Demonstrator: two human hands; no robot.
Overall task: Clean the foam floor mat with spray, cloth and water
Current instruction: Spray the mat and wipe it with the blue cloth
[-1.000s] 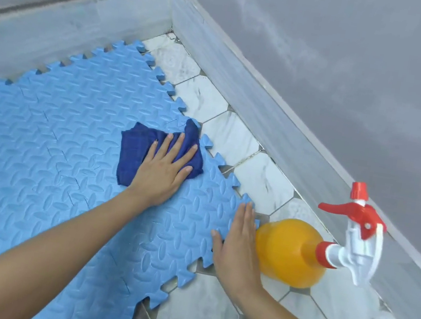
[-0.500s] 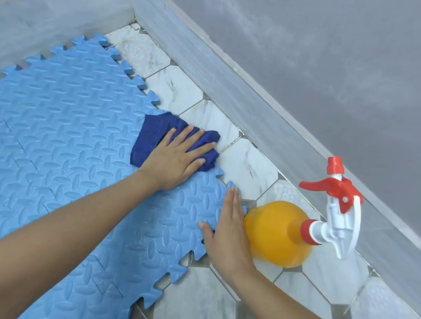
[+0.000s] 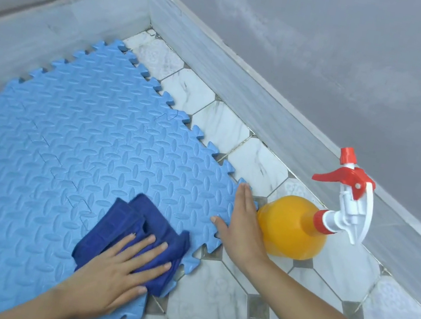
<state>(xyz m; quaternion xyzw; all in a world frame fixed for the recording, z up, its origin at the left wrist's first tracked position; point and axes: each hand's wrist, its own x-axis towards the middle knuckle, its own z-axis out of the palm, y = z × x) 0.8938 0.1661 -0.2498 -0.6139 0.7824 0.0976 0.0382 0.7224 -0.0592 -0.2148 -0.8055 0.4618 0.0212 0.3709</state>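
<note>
Mat (image 3: 101,142) wiping was underway: my left hand (image 3: 113,279) pressed the cloth (image 3: 135,227) flat-fingered near its edge, my right hand (image 3: 243,225) lay flat beside it, probably steadying; next, fresh strokes.

open mat (image 3: 95,146) ahead, spray bottle (image 3: 292,227) and wall skirting (image 3: 266,113) hemming the right, tile strip seemingly narrow

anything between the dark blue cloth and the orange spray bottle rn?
Head view: the right hand lies flat between the cloth and the spray bottle, on the foam mat's toothed edge, alongside the bottle. Left hand presses the cloth.
</note>
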